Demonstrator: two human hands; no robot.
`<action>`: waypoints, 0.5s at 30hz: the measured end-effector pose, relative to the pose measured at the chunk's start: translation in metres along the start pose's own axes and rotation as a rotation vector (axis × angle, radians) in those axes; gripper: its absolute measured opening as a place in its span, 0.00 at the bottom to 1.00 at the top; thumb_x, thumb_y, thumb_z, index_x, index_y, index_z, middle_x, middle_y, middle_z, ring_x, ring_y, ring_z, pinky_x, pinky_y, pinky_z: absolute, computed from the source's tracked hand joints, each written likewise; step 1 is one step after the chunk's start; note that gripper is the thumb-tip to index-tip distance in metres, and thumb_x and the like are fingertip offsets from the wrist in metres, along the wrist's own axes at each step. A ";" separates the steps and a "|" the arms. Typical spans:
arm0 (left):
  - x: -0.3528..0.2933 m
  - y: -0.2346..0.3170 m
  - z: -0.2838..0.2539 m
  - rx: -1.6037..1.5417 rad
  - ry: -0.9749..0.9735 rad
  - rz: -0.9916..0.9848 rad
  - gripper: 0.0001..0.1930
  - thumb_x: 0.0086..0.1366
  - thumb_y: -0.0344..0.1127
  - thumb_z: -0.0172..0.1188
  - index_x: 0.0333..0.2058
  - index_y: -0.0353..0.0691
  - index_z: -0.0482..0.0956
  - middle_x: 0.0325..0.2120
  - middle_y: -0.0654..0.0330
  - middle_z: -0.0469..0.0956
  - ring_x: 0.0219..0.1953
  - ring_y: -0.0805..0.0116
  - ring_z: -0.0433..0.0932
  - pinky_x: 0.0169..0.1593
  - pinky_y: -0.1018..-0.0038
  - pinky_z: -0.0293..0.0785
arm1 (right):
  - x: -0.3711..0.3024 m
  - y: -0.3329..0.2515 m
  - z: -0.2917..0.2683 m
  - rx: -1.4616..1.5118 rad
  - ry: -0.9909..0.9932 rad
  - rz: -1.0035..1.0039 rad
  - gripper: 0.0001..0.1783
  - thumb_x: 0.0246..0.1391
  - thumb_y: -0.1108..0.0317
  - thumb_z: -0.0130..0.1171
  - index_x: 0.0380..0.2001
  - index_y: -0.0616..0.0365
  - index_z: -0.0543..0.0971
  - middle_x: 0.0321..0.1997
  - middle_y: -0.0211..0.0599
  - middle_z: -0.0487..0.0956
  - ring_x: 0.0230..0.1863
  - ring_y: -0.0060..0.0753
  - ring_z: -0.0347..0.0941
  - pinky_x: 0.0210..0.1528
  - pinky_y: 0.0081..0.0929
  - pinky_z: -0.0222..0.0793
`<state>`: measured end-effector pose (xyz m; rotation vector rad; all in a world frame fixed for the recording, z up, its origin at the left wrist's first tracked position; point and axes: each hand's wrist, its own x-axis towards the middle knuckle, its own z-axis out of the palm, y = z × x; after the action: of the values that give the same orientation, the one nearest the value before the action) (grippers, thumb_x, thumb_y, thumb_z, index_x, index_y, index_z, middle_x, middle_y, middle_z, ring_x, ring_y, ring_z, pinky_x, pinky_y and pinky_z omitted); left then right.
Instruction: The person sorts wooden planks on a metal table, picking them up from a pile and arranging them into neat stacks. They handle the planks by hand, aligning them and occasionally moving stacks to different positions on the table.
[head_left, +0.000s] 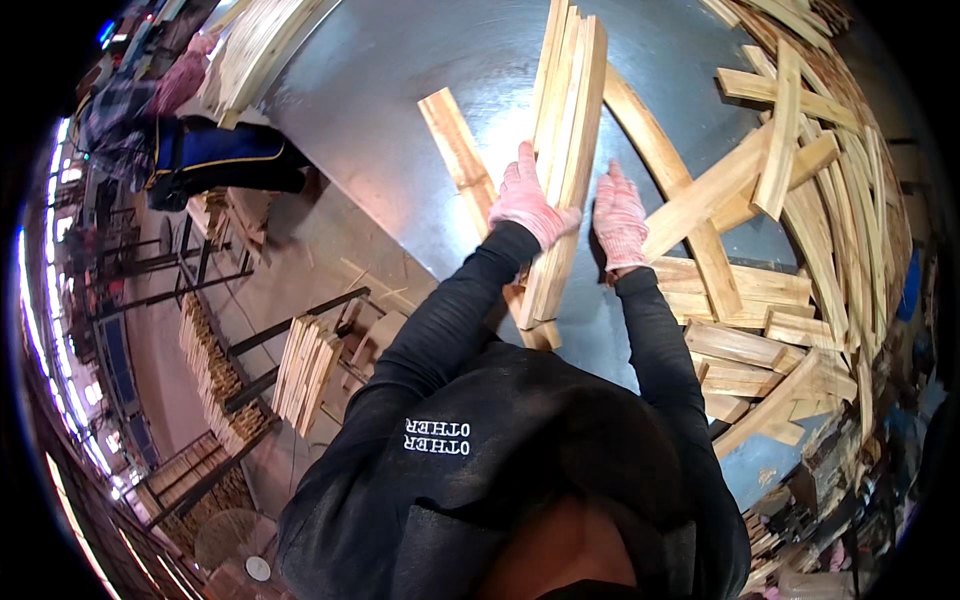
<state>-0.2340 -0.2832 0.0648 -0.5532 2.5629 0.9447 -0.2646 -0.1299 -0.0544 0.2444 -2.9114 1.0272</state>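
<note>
A narrow stack of long wooden slats stands on edge, side by side, on the grey metal table, running away from me. My left hand, in a pinkish knit glove, lies against the stack's left side, fingers stretched forward and thumb reaching across the slats. To the right of the stack, my right hand, gloved alike, is held flat with fingers extended and nothing in it. One loose slat slants out from under the stack on the left. A curved slat lies beyond my right hand.
Crossed loose wood pieces and a heap of slats cover the table's right side. Another slat pile sits at the far left, beside a person. Metal racks with wood bundles stand on the floor at left.
</note>
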 end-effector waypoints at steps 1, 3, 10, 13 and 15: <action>0.013 -0.035 0.010 -0.248 0.081 0.201 0.57 0.50 0.42 0.70 0.70 0.37 0.38 0.62 0.41 0.58 0.63 0.52 0.63 0.62 0.60 0.63 | -0.009 -0.016 -0.010 0.105 -0.066 0.187 0.27 0.64 0.56 0.45 0.61 0.61 0.68 0.49 0.59 0.75 0.52 0.61 0.70 0.54 0.45 0.67; 0.017 -0.063 -0.008 -0.960 -0.029 0.247 0.46 0.56 0.28 0.64 0.69 0.40 0.47 0.57 0.48 0.68 0.58 0.61 0.69 0.59 0.65 0.68 | -0.036 -0.029 -0.004 0.141 -0.086 0.142 0.32 0.63 0.53 0.47 0.64 0.60 0.63 0.53 0.58 0.74 0.54 0.59 0.70 0.56 0.43 0.67; 0.042 -0.168 -0.138 -1.615 -0.379 0.515 0.26 0.66 0.39 0.56 0.59 0.36 0.64 0.50 0.50 0.75 0.47 0.59 0.78 0.47 0.66 0.80 | -0.127 -0.108 0.032 -0.296 -0.728 -0.154 0.47 0.52 0.36 0.51 0.67 0.55 0.58 0.71 0.51 0.55 0.73 0.55 0.45 0.72 0.52 0.39; 0.111 -0.242 -0.124 -1.601 -0.228 0.358 0.21 0.71 0.45 0.51 0.56 0.39 0.69 0.44 0.52 0.78 0.41 0.62 0.80 0.38 0.69 0.81 | -0.135 -0.110 0.039 -0.309 -0.532 -0.021 0.38 0.50 0.54 0.54 0.64 0.56 0.61 0.66 0.49 0.62 0.65 0.54 0.59 0.65 0.48 0.55; 0.153 -0.227 -0.107 -1.282 0.121 0.043 0.21 0.71 0.45 0.50 0.57 0.44 0.69 0.45 0.56 0.77 0.42 0.67 0.78 0.41 0.69 0.78 | -0.134 -0.100 0.026 -0.348 -0.476 -0.080 0.41 0.46 0.58 0.61 0.64 0.55 0.61 0.66 0.45 0.63 0.64 0.53 0.60 0.64 0.42 0.60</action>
<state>-0.2788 -0.5499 -0.0486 -0.8413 1.7281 2.5687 -0.1159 -0.2049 -0.0254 0.6609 -3.3908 0.4827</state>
